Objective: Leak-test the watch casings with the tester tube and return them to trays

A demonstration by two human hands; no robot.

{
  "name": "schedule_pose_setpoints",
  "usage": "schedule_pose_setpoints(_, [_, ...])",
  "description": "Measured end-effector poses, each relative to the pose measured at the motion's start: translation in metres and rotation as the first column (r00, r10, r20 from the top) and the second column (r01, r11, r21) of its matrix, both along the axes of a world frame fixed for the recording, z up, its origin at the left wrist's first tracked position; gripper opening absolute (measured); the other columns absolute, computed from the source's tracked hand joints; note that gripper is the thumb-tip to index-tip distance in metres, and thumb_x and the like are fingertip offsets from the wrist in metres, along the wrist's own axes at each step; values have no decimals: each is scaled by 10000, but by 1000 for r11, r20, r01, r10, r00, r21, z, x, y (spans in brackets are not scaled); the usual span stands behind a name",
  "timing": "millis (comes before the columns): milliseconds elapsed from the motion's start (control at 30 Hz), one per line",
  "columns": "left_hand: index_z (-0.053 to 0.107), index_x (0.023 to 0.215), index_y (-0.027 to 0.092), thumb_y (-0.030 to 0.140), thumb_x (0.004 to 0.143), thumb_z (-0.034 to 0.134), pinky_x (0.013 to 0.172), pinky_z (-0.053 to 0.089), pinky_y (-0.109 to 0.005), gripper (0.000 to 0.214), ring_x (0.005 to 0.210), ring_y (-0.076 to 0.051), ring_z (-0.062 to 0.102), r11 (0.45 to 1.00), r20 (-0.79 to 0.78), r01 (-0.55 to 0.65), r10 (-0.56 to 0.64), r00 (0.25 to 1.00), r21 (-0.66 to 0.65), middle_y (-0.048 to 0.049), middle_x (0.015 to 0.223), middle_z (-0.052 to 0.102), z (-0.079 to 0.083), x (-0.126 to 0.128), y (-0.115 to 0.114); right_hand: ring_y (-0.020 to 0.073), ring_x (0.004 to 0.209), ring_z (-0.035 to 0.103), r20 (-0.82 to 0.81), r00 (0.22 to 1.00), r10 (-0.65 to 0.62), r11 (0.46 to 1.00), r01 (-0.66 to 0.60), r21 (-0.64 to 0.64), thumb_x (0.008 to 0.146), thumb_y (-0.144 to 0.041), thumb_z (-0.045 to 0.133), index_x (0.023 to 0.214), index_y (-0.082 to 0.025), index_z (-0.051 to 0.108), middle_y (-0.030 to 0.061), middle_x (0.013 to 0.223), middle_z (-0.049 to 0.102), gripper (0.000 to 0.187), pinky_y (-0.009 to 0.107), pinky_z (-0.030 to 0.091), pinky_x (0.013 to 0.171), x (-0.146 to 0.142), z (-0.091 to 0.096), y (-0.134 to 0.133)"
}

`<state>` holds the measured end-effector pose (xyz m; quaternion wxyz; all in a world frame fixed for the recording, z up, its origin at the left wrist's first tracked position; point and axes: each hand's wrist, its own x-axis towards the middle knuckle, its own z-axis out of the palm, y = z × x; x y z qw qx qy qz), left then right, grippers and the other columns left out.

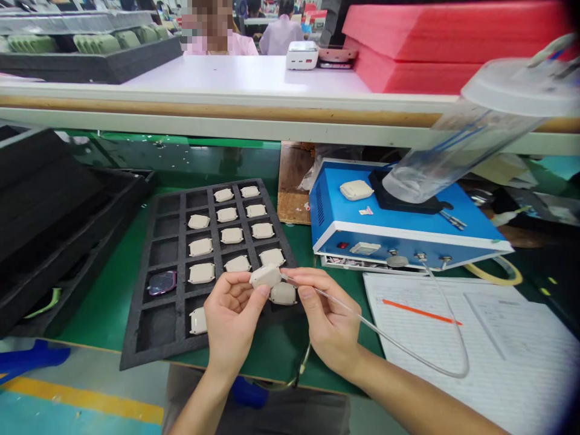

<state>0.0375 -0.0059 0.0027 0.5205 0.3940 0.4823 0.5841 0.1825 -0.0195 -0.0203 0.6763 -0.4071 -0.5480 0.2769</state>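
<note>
My left hand [231, 320] grips a small beige plastic casing [265, 277] between thumb and fingers. My right hand [328, 320] pinches a thin clear tube [385, 332], whose tip sits against the casing's right side. Below my hands lies a black foam tray [136, 344] with square compartments, holding several similar casings and one dark, shiny oval piece [162, 283]. On the blue bench instrument [344, 208] to the right rest another beige casing [356, 190] and a tilted clear plastic cylinder [480, 145] with a lid.
Printed paper sheets [498, 344] with an orange line lie at right, under the tube's loop. Stacked black foam trays [54, 205] stand at left on a green mat [109, 314]. A white shelf [226, 103] runs overhead, carrying red foam blocks [408, 54]. People sit beyond it.
</note>
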Motion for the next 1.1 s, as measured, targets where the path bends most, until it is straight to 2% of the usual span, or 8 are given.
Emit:
schedule_pose_setpoints(400, [667,905,158,294,735,919,706,649,-210,333,757,-168,798,1000,3,-11,11,1000,-2,-66,852,822,0,1,0,190,1037,760,8,1000,-4,1000,4,-9,1017,-116,595,1064,-255,766,62,1078,789,225,309,640,846,0,0,1])
schedule_pose_setpoints(733, [666,907,157,275,742,909,705,638,-197,316,755,-165,796,1000,-11,-8,8,1000,-7,-68,854,819,0,0,0,162,1029,755,20,1000,-8,1000,8,-7,1013,-107,592,1061,-258,765,46,1067,788,235,268,628,860,0,0,1])
schedule_pose_setpoints(1100, [667,915,163,266,752,903,704,627,-191,305,763,-150,783,1000,-20,1,-1,1000,0,-65,868,813,0,0,-2,217,1037,760,42,999,-9,999,10,-34,1021,-166,598,1049,-253,763,83,1087,783,189,336,647,812,1,-1,-1])
